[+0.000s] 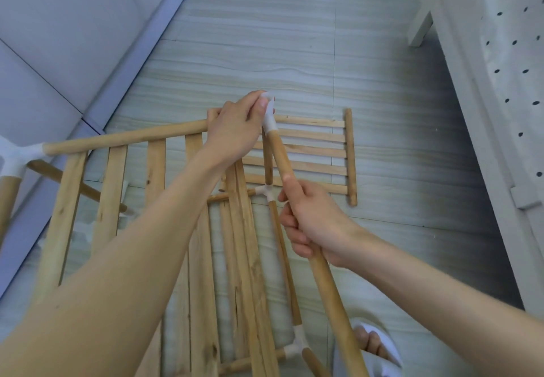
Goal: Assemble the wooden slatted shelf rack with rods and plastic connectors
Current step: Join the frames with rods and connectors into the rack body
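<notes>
standing half-built on the floor [265, 38], rack frame [126, 138] tilts left. loose slatted shelf [312, 152] lies flat beyond, slats running left-right. rod [294, 200] slants from lower right up to upper left; right hand [312, 220] grips its middle. left hand [235, 132] pinches white connector [269, 117] capping its top. no writing seen.

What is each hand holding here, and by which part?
The left hand grips the white connector capping the rod; the right hand grips that rod mid-shaft.
</notes>
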Available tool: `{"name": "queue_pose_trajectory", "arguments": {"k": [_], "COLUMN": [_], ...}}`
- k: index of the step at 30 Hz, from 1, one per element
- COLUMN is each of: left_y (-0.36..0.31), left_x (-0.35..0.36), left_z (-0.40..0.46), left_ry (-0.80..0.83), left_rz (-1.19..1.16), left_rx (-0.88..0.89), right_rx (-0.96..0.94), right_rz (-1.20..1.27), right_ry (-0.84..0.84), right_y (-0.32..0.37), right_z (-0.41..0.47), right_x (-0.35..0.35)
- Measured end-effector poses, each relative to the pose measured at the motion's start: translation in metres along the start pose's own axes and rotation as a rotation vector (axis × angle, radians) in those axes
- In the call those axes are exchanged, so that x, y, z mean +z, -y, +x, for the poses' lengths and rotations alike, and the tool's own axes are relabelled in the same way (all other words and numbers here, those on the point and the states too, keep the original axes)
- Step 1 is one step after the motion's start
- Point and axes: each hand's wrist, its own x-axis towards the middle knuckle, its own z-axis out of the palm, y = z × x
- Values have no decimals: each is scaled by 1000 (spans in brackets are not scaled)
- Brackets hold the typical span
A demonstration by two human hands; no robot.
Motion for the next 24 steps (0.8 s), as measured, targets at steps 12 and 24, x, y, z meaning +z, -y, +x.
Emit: {"name": "queue_pose_trajectory", "arguments": {"k": [12,24], "left_y": [-6,-4], "left_x": [-1,2], "left_z": [2,12], "left_ry": [-14,12], "left_rz": [-13,74], "left_rx": [-34,14], "right_rx": [97,126], "right_rz": [567,567], "right_ry": [181,151], "right_y": [7,12], "right_z": [7,18], "right_x": [10,7]}}
